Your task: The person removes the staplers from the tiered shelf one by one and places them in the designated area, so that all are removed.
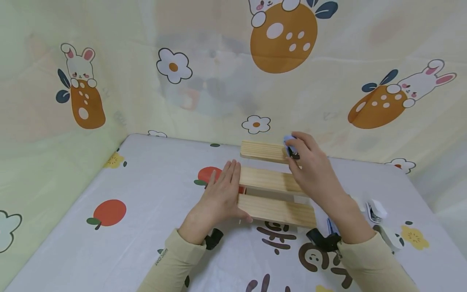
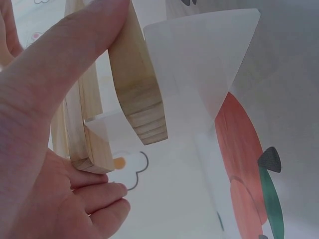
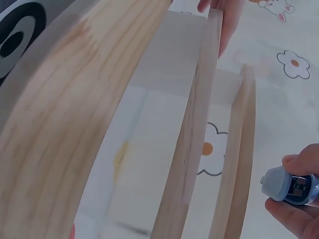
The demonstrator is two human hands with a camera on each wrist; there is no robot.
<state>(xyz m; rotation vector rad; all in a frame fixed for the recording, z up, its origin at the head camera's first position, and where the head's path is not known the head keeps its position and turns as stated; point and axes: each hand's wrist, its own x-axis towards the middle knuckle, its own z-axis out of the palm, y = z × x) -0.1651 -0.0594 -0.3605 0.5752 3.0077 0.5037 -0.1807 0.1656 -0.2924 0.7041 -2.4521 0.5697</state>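
Observation:
Three pale wooden slats [image 1: 277, 209] stand in stepped rows, with translucent white pieces [image 2: 199, 59] at the supports between them. My left hand [image 1: 220, 194] rests against their left ends, fingers extended and thumb at the front slat. In the left wrist view, its fingers [image 2: 99, 194] touch the end of another slat. At the right end of the back slat [image 1: 264, 151], my right hand [image 1: 315, 174] pinches a small light-blue object with a dark inside [image 3: 286, 186] between thumb and fingers. Its exact kind cannot be told.
Right of the slats lie a small white and dark item [image 1: 377, 211] and a white rounded item [image 1: 390, 238]. A blue item [image 1: 331, 226] is partly hidden by the right wrist. A patterned cloth [image 1: 146, 202] covers the table, and a printed curtain [image 1: 215, 101] hangs behind.

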